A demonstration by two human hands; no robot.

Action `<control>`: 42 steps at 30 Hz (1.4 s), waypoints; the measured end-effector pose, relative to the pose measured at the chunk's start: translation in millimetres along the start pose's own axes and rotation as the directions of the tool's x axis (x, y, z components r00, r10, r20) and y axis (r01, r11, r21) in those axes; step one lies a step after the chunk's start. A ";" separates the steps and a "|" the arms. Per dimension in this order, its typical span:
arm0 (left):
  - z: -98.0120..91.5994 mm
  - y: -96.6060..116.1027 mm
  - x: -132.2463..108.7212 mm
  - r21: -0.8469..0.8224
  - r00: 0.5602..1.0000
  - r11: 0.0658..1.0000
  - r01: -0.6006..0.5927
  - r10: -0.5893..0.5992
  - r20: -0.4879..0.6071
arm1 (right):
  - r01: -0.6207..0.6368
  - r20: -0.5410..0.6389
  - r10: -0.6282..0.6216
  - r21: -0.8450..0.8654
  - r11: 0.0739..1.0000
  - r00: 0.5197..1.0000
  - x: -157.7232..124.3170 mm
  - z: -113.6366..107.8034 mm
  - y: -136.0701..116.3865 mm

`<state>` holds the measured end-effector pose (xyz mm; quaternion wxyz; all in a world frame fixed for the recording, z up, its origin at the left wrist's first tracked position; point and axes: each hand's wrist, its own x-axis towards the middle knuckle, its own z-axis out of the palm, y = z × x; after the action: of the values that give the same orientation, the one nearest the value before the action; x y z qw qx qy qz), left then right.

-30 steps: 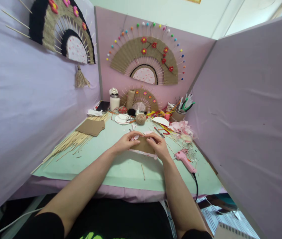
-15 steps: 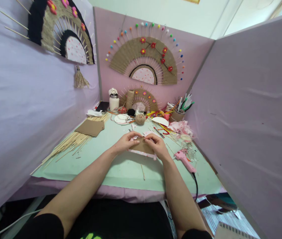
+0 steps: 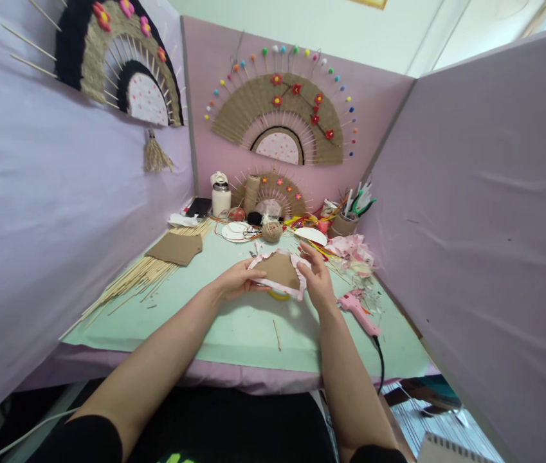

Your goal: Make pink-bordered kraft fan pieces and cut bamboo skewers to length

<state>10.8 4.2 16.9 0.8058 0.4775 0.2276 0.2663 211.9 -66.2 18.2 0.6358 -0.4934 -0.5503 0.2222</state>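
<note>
Both my hands hold a brown cardboard half-disc whose rim is wrapped in pink-and-white patterned fabric. It is lifted a little above the green mat. My left hand grips its left lower edge with closed fingers. My right hand holds its right edge, fingers curled round the fabric rim. A yellow ring shows on the mat just under the piece.
A pink glue gun with a black cord lies right of my right hand. Bamboo skewers and a brown card lie at the left. A twine ball, paper plates, a bottle, fabric scraps and a tool cup crowd the back. Finished fans hang on the walls.
The cardboard piece was pressed flat on the mat under both hands. Now it is lifted and tilted toward me, with my hands moved to its two sides.
</note>
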 end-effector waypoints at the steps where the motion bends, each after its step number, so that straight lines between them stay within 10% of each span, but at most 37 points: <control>1: 0.1 0.7 -0.2 -0.015 1.000 1.000 -0.001 0.001 -0.014 | 0.012 -0.054 -0.013 -0.019 1.000 0.998 -2.5 -4.1 -1.2; 9: 0.7 1.7 0.6 -0.058 0.993 0.998 -0.025 0.018 -0.116 | -0.144 -0.413 -0.045 -0.414 0.899 0.910 -55.9 -74.3 3.3; 15: 0.5 2.5 3.0 -0.018 0.982 0.998 -0.053 0.049 -0.180 | -0.305 -0.317 0.042 -0.856 0.418 0.948 -79.1 -126.7 21.5; 26: -0.1 0.4 4.7 -0.022 0.977 0.997 -0.078 0.072 -0.200 | -0.453 -0.405 0.249 -0.873 0.183 0.880 -79.4 -117.9 29.7; 30: 1.7 0.7 3.2 -0.018 0.978 0.995 -0.097 0.092 -0.188 | -0.443 -0.399 0.208 -0.861 0.251 0.893 -78.2 -118.6 24.0; 37: -6.6 -6.4 8.2 -0.048 0.980 0.987 -0.153 0.146 -0.134 | -0.207 -0.363 -0.052 -0.637 0.742 0.930 -72.9 -103.3 -11.4; 42: -5.4 -6.3 7.9 -0.049 0.985 0.990 -0.135 0.128 -0.116 | -0.188 -0.328 0.121 -0.181 0.965 0.937 -77.1 -53.6 -35.7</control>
<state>14.8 10.2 8.1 0.7855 0.4529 0.2330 0.3517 229.1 -165.2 17.3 0.6404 -0.6284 -0.4217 0.1312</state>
